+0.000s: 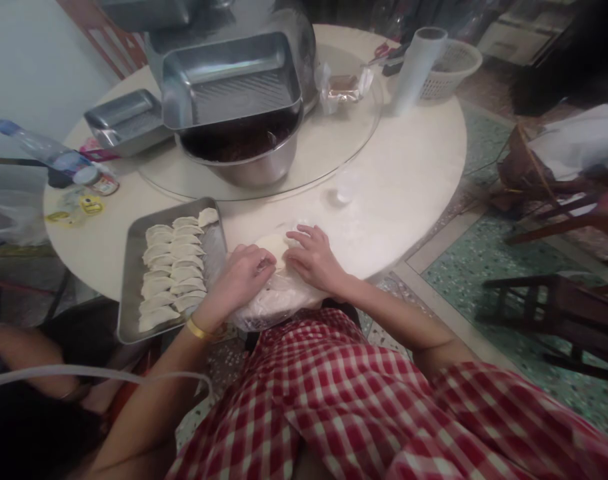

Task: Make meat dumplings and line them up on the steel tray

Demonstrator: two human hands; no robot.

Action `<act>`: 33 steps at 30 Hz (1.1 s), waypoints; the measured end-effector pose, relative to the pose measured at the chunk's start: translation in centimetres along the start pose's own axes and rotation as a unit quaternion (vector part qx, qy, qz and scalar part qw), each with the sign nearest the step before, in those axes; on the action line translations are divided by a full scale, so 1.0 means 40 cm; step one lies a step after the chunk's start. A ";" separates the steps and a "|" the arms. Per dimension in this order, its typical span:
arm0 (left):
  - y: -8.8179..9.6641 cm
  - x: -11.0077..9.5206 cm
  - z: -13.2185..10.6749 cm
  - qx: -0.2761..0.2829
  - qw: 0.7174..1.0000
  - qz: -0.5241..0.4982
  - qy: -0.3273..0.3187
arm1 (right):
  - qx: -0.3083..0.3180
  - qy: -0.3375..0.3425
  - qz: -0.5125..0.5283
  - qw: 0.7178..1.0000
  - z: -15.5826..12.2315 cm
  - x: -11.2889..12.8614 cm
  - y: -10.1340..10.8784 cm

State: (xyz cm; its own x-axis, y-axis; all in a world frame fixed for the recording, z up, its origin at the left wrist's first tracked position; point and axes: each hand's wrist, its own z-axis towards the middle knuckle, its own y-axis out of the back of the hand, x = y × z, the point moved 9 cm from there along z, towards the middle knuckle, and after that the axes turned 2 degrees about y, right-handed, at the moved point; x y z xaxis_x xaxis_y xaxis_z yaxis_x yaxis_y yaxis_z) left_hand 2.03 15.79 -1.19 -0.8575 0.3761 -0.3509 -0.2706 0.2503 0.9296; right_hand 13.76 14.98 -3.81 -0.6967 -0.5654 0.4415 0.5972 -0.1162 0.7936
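Observation:
A round, pale dumpling wrapper [273,244] lies between my two hands near the front edge of the table. My left hand [244,275] is curled, with thumb and fingertips pinched at the wrapper's near left side. On the opposite side my right hand [314,257] grips the wrapper's edge between thumb and bent fingers, its upper fingers partly raised. Beneath my hands is a clear plastic bag [271,308] with something pale in it. Close to my left hand, a metal tray [215,250] holds rows of folded dumplings [174,263].
A steel bowl [257,167] of dark filling stands on a glass turntable [334,170], with a baking pan [234,80] over it. A small white lump [344,195] lies on the round table [409,180]. Another person's arm [29,360] is at lower left.

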 end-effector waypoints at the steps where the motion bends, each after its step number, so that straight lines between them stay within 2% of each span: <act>1: -0.002 -0.001 -0.003 0.004 1.000 0.006 -0.001 | 0.000 0.000 -0.001 1.000 -0.001 0.000 0.001; 4: -0.009 0.002 -0.019 0.009 0.999 0.046 0.010 | -0.002 0.007 0.000 1.000 -0.006 0.004 0.003; 8: -0.006 0.016 -0.052 -0.012 0.995 0.093 0.038 | -0.013 0.030 0.001 0.999 -0.011 0.018 0.008; 15: -0.012 0.054 -0.103 -0.026 0.997 0.052 0.053 | -0.009 0.054 0.003 0.999 0.001 0.051 -0.006; 20: -0.033 0.049 -0.118 -0.018 0.999 0.042 0.026 | 0.004 0.057 0.002 0.998 0.010 0.077 -0.017; 24: -0.001 0.044 -0.111 -0.057 0.997 0.035 0.025 | 0.007 0.060 -0.004 0.998 0.013 0.086 -0.019; 27: 0.035 0.030 -0.087 -0.077 0.995 0.056 -0.007 | 0.001 0.060 -0.004 0.998 0.013 0.086 -0.016; 33: 0.031 0.008 -0.031 0.015 0.989 0.123 -0.083 | 0.000 0.039 -0.001 0.999 0.008 0.073 -0.009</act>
State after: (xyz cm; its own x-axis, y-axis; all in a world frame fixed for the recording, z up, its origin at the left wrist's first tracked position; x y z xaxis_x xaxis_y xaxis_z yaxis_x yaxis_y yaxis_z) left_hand 0.88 15.11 0.00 -0.8118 0.5693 -0.1298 -0.0464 0.1588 0.9862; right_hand 11.41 13.63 -2.68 -0.6648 -0.6269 0.4061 0.5959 -0.1172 0.7945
